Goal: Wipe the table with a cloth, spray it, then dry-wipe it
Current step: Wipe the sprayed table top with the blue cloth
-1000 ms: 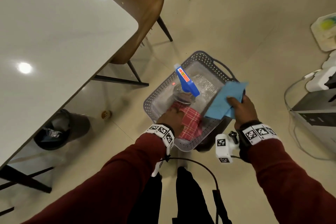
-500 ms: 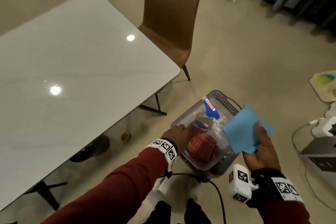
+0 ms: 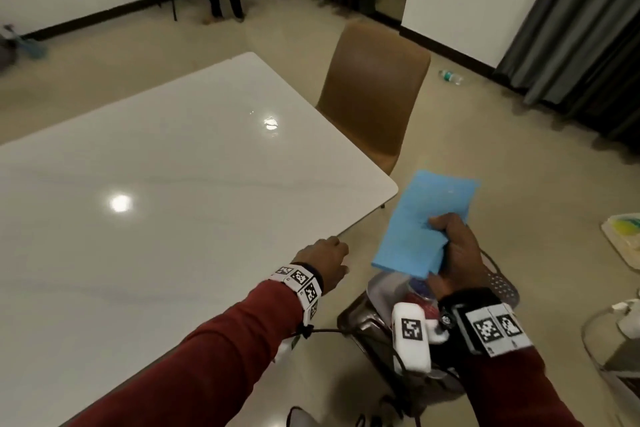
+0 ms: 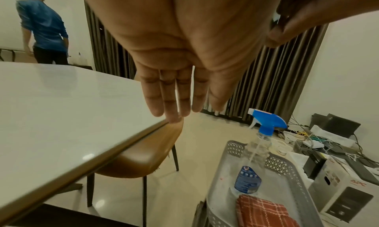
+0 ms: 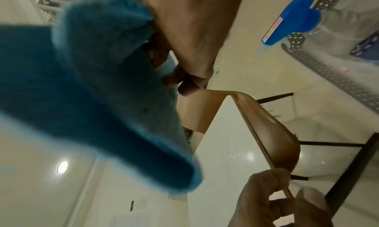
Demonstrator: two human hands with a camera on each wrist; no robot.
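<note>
My right hand [image 3: 457, 253] grips a folded light-blue cloth [image 3: 426, 225] in the air, just off the near right corner of the white table [image 3: 156, 201]. The right wrist view shows the cloth [image 5: 92, 84] bunched under the fingers. My left hand [image 3: 329, 253] is at the table's near edge with straight fingers [image 4: 170, 92] and holds nothing. Below my hands a grey basket [image 4: 229, 173] on the floor holds a spray bottle [image 4: 264, 125] with a blue head and a red checked cloth [image 4: 262, 212].
A brown chair [image 3: 374, 97] stands at the table's far right side. A person in a blue shirt [image 4: 43, 24] stands beyond the table. Boxes and cables [image 4: 338, 182] crowd the floor right of the basket. A small bottle [image 3: 450, 76] lies on the floor near dark curtains.
My right hand has lifted the blue cloth up out of the basket. The left hand left the red cloth in the basket and moved to the table's edge. My view rose to the table.
</note>
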